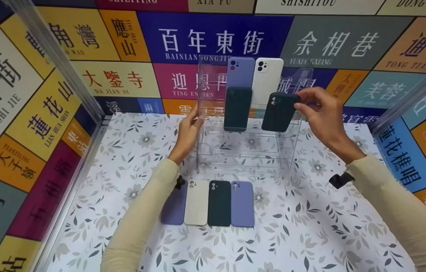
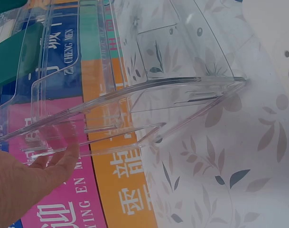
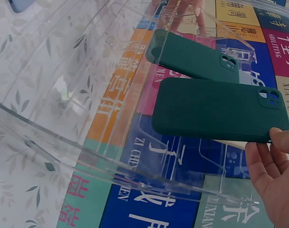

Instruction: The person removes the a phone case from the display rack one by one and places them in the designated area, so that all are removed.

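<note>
My right hand (image 1: 320,113) pinches a dark green phone case (image 1: 279,113) by its upper right corner, thumb on one face and fingers on the other. The case leans slightly over the right part of a clear tiered display rack (image 1: 250,158). At the rack's left side my left hand (image 1: 188,134) grips the side panel, fingers partly seen through the plastic in the left wrist view. Another dark green phone case (image 1: 238,109) stands on the rack to the left. On the tier behind stand a purple phone case (image 1: 241,71) and a white phone case (image 1: 269,81).
In front of the rack a row of cases lies on the floral tabletop (image 1: 292,234): a purple case (image 1: 173,207) partly behind the left sleeve, a white case (image 1: 196,204), a green case (image 1: 219,204) and another purple case (image 1: 242,204). Sign-patterned walls (image 1: 213,22) enclose the back and sides.
</note>
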Demonstrator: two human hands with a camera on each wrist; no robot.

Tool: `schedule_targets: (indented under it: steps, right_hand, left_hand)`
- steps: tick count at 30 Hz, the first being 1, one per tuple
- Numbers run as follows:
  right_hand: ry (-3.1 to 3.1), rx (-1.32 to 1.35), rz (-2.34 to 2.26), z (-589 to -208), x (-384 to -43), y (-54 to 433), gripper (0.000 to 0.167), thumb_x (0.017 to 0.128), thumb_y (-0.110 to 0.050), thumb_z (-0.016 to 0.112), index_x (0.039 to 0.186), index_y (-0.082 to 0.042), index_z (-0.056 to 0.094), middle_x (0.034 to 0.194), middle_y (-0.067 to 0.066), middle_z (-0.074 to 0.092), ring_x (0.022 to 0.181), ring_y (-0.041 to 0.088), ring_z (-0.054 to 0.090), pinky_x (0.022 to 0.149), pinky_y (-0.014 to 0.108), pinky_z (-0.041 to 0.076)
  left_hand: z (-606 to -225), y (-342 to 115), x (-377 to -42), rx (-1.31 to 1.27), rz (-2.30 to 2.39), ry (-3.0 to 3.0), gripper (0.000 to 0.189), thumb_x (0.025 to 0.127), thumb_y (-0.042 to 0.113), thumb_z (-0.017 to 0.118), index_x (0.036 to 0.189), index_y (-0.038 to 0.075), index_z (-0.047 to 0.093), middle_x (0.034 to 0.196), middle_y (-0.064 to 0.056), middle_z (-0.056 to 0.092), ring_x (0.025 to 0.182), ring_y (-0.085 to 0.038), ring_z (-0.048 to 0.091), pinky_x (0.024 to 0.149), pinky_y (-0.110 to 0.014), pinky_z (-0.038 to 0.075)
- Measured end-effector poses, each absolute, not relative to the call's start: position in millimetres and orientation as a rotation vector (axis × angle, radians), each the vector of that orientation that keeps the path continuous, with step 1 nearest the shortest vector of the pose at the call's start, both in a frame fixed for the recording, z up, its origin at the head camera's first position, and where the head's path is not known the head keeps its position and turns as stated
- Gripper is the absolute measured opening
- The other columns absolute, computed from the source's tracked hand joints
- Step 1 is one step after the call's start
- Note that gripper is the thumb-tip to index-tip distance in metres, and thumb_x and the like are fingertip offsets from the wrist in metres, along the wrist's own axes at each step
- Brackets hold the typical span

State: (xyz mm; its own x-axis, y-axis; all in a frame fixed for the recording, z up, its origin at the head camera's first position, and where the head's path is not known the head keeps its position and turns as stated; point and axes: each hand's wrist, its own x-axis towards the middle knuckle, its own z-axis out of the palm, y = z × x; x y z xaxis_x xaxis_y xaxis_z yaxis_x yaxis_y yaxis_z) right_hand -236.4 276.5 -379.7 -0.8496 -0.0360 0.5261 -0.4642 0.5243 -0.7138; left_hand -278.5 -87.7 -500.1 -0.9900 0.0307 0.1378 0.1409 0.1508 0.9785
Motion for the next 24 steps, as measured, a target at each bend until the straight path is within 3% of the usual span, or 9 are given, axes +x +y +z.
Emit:
schedule_targets:
  steps: [5,12,19,24]
  right_hand:
    - [-2.359,0.356,1.26,-392,-232,285,0.025,0.1,0.004,0.077,0.125,0.001,0.075,0.115,0.013,0.074,0.104,0.009,0.07,0.095,0.016,0.058]
    - [-2.425,0.293,1.21,-407,-220,295,0.027,0.101,0.005,0.076,0.128,0.002,0.073,0.114,0.011,0.073,0.108,0.022,0.071,0.099,0.019,0.058]
    - [-2.409,0.325,1.271,-425,-212,302,0.029,0.1,0.006,0.076,0.128,0.002,0.074,0.118,0.014,0.074,0.104,0.008,0.069,0.091,0.011,0.056]
    - [-2.428,0.34,1.284,-443,-204,308,0.029,0.1,0.008,0.076,0.128,0.002,0.075,0.118,0.015,0.075,0.103,0.005,0.069,0.088,0.009,0.056]
  left_hand:
    - [-501,-89,-279,-0.191,-1.983,-2.307,0.06,0.117,0.023,0.055,0.174,0.022,0.035,0.173,-0.011,0.046,0.142,-0.027,0.058,0.123,-0.043,0.046]
    - [-501,-89,-280,-0.195,-1.969,-2.319,0.06,0.117,0.024,0.055,0.173,0.022,0.036,0.173,-0.007,0.046,0.142,-0.026,0.059,0.121,-0.041,0.047]
    - [-500,-89,-281,-0.199,-1.976,-2.314,0.06,0.117,0.024,0.055,0.173,0.022,0.036,0.169,-0.011,0.05,0.138,-0.031,0.061,0.12,-0.044,0.049]
    - [-501,-88,-279,-0.186,-1.983,-2.31,0.061,0.116,0.024,0.056,0.173,0.021,0.036,0.165,-0.014,0.055,0.136,-0.036,0.063,0.12,-0.046,0.049]
